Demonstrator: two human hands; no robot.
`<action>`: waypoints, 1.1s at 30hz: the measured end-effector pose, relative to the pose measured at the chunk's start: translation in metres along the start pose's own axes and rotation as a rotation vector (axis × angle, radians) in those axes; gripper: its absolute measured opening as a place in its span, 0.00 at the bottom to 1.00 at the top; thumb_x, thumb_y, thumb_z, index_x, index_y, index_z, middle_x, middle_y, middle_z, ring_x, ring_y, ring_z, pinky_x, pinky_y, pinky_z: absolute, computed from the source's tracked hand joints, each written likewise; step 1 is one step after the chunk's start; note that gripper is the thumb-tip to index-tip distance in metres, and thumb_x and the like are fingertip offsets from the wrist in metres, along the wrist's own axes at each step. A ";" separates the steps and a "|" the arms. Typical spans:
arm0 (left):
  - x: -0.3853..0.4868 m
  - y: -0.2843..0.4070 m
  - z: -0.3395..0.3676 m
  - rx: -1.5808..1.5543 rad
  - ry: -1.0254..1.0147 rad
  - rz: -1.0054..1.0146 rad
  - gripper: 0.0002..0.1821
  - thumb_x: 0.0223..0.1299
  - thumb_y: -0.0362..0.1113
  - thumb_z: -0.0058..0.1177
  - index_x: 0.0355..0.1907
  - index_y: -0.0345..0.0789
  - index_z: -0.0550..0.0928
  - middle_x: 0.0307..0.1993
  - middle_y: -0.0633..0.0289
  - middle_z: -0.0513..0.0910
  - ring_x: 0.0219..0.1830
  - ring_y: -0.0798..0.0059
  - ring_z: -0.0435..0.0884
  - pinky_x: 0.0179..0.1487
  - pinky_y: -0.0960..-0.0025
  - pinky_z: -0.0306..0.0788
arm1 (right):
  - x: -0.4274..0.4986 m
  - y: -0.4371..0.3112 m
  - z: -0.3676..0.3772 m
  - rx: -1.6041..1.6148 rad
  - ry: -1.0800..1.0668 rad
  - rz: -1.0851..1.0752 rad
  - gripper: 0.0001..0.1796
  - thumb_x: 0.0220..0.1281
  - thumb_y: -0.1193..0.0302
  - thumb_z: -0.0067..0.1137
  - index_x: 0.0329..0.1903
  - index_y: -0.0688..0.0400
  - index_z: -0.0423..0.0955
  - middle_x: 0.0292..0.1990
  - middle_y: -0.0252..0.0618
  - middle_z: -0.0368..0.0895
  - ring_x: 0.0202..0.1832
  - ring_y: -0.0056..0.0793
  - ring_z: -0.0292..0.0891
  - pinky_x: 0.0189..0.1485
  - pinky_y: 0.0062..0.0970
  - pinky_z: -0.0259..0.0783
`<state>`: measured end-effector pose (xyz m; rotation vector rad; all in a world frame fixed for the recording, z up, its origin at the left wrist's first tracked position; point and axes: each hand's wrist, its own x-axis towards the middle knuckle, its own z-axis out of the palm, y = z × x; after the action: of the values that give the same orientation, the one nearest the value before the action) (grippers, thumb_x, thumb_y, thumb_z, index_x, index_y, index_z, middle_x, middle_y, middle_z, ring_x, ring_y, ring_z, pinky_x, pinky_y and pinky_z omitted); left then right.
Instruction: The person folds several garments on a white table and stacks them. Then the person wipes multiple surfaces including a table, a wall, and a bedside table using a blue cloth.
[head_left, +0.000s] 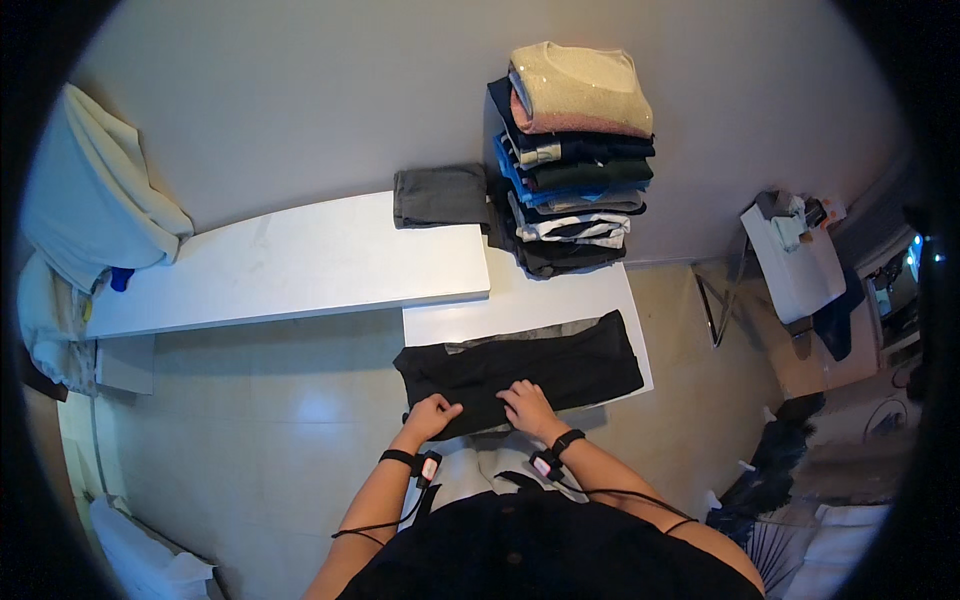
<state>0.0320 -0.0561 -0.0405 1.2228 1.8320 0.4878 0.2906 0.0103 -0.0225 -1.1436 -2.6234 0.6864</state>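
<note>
A black garment (525, 369), folded lengthwise, lies across the front of a low white table (450, 322), with a grey patterned edge showing behind it. My left hand (431, 417) is at its near left corner, fingers curled at the cloth; whether it pinches the fabric cannot be told. On the near edge, right of the left hand, rests my right hand (529, 409), its fingers bent on the cloth. Behind the garment stands a tall stack of folded clothes (570, 180), topped by a cream and pink sweater (581, 86). Left of the stack lies a folded dark grey garment (440, 196).
A long raised white shelf (300, 262) runs left along the wall, with a cream cloth (112, 180) draped at its far end. At the right is a white chair (799, 270) with metal legs and things on it. Cables hang from my wrist devices.
</note>
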 end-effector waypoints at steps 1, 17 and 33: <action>0.003 0.001 -0.002 0.016 0.057 -0.044 0.24 0.56 0.54 0.63 0.34 0.32 0.81 0.29 0.50 0.84 0.36 0.55 0.84 0.42 0.60 0.76 | -0.001 0.000 -0.003 -0.013 -0.028 -0.012 0.18 0.55 0.70 0.60 0.51 0.55 0.77 0.39 0.42 0.73 0.46 0.42 0.69 0.50 0.38 0.67; 0.053 -0.004 0.002 -1.722 0.280 -0.289 0.04 0.56 0.31 0.54 0.32 0.42 0.75 0.34 0.63 0.80 0.38 0.67 0.81 0.41 0.61 0.75 | 0.026 0.065 -0.037 -0.262 0.171 0.122 0.12 0.46 0.70 0.62 0.37 0.54 0.77 0.41 0.40 0.74 0.52 0.43 0.67 0.55 0.43 0.62; 0.090 0.036 0.004 -1.296 0.508 -0.632 0.13 0.57 0.36 0.66 0.43 0.37 0.79 0.32 0.61 0.84 0.20 0.64 0.82 0.11 0.67 0.64 | 0.039 0.194 -0.093 -0.228 0.474 1.097 0.35 0.53 0.57 0.69 0.61 0.58 0.69 0.51 0.47 0.75 0.57 0.48 0.67 0.57 0.48 0.66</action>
<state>0.0416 0.0390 -0.0569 -0.3722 1.5925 1.3674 0.4211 0.1854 -0.0362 -2.4476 -1.5553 0.1767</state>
